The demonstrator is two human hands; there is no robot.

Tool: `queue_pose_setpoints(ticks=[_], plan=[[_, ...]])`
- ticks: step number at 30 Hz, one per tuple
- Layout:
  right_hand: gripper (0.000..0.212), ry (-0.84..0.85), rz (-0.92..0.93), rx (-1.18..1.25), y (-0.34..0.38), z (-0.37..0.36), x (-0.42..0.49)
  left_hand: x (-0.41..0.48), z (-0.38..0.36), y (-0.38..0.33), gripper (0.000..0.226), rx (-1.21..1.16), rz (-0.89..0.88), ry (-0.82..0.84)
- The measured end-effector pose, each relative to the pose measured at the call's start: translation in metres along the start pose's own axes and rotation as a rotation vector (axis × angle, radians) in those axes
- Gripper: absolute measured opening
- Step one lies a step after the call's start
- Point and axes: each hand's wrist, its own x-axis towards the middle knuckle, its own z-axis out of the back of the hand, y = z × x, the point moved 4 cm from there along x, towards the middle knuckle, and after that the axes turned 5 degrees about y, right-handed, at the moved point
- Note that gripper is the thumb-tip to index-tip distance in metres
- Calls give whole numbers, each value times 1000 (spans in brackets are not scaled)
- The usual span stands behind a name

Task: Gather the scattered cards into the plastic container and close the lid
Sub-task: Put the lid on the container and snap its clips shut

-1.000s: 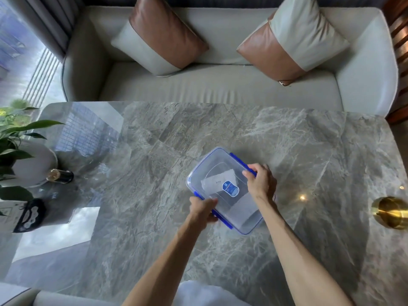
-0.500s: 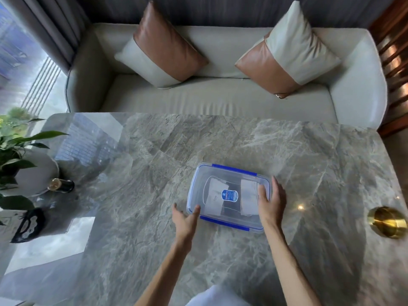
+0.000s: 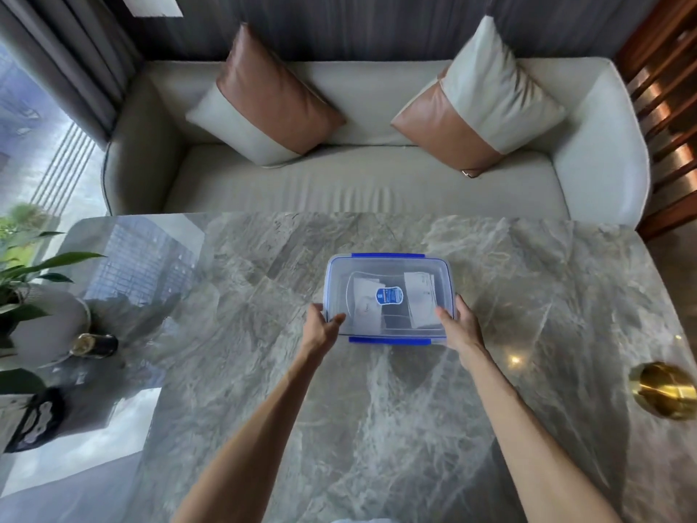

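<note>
**Container squared up, lid on, both hands at its ends**

At the centre of the frame, on the grey marble table (image 3: 234, 371), the plastic container (image 3: 388, 298) is now seen lying square to the table edge, its long sides running left to right. A second ago it was set at a diagonal and half a second ago it was only partly turned; it has since been straightened and shifted a little away from the near edge.

The clear lid (image 3: 388, 269) is seated on top, and the cards (image 3: 418, 298) can be made out through it as two pale stacks, one left of the blue label and one right of it. No loose cards are seen anywhere on the table.

The left hand (image 3: 320, 328) is held against the lower-left corner of the container, thumb laid over the lid, the other fingers wrapped at the end wall. The right hand (image 3: 458, 326) is held likewise at the lower-right corner, thumb on top, fingers curled around the end. Both hands are closed on the container rather than spread.

Blue clasps (image 3: 390, 340) show along the near and far long sides and appear folded down, though whether they are fully snapped cannot be told. The gathering is judged done; only confirmation of the latching seems to remain.
</note>
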Motion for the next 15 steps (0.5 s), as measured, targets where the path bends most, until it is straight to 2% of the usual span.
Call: queue_pose_setpoints(ticks=[3, 6, 8, 10, 12, 15], plan=[[45, 23, -6, -7, 12, -1, 12, 11, -1, -8, 51, -7, -13, 7], [67, 55, -33, -101, 9, 0, 4, 0, -4, -6, 67, 133, -123, -14], [68, -49, 103, -390, 6, 4, -15, -20, -8, -1, 65, 379, -354, -108], [59, -155, 340, -687, 2, -4, -41, -37, -21, 9, 63, 647, -551, -120], [53, -136, 458, -880, -5, -19, -56, -43, -36, 23, 67, 872, -554, -39], [54, -117, 436, -955, -8, -31, -54, -36, -46, 29, 75, 1010, -475, 9]])
